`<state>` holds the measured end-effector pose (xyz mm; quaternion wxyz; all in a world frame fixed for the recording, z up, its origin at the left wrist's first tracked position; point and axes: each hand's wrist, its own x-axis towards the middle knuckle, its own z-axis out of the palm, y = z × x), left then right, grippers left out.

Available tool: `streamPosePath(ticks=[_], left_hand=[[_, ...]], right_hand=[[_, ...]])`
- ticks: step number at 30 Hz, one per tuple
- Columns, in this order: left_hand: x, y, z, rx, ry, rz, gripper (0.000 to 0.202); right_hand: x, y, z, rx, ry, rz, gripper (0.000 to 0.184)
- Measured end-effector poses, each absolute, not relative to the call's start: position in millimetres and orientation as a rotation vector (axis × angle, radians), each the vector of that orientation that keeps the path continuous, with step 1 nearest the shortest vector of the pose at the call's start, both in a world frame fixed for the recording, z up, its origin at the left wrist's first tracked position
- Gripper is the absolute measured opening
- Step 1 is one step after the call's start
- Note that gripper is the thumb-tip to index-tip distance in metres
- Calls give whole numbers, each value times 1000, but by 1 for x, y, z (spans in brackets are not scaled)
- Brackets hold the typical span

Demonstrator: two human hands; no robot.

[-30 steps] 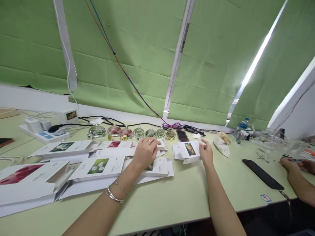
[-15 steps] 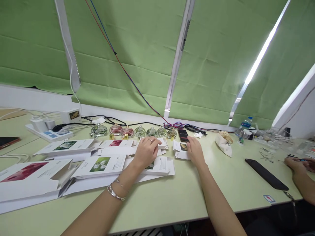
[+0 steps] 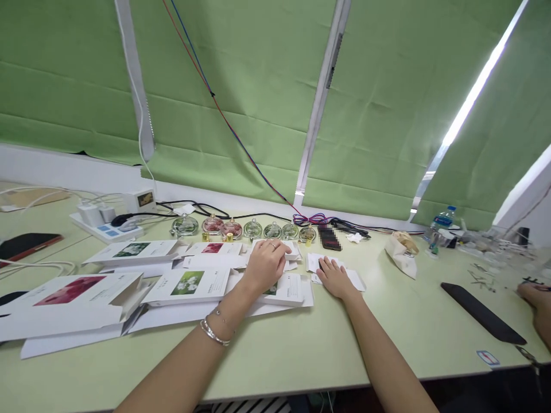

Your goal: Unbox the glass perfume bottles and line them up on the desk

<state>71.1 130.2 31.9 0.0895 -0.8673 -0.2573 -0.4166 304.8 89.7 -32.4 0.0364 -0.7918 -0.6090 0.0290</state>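
My left hand (image 3: 267,264) rests loosely curled over flattened white boxes, a ring on one finger; nothing shows in it. Beneath and beside it lie a box with a white-flower picture (image 3: 187,283) and another box (image 3: 289,288) partly covered by the hand. My right hand (image 3: 336,279) lies flat, fingers spread, on a smaller white flattened box (image 3: 355,280), hiding most of its picture. Further left are boxes with a red picture (image 3: 71,291), a green-and-white picture (image 3: 132,249) and a smaller red picture (image 3: 213,248).
Round glass bottles, including a green one (image 3: 185,225) and a red one (image 3: 231,229), line the back. Gold caps (image 3: 229,237) stand before them. A power strip (image 3: 107,229) is left, a black phone (image 3: 329,237) behind my right hand, a paper bag (image 3: 402,253) right. Another person's hand (image 3: 535,295) is far right.
My right hand has gone from the side of the small box to lying flat on top of it. That box now spreads wider to the right. My left hand stays nearly still; the view has shifted slightly.
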Motion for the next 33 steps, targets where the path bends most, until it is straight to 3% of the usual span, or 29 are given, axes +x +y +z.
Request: streamPosePath(ticks=[11,19,28,33], left_hand=[[71,129,29,-2544,-808,-1249,25],[69,128,30,-2567,-780,-1262,24],[66,132,34,-2553,-883,-1296,26],[57,140,41,-2534,-1119,-1499,28]], right_hand=[[295,101,-33,-2298,-1876,-236,49],[294,97,-25,-1910,-1829,-555,47],[298,98,-28,-1780,-1737,-554,50],[305,101,-30,-1785,-1692,-446,51]])
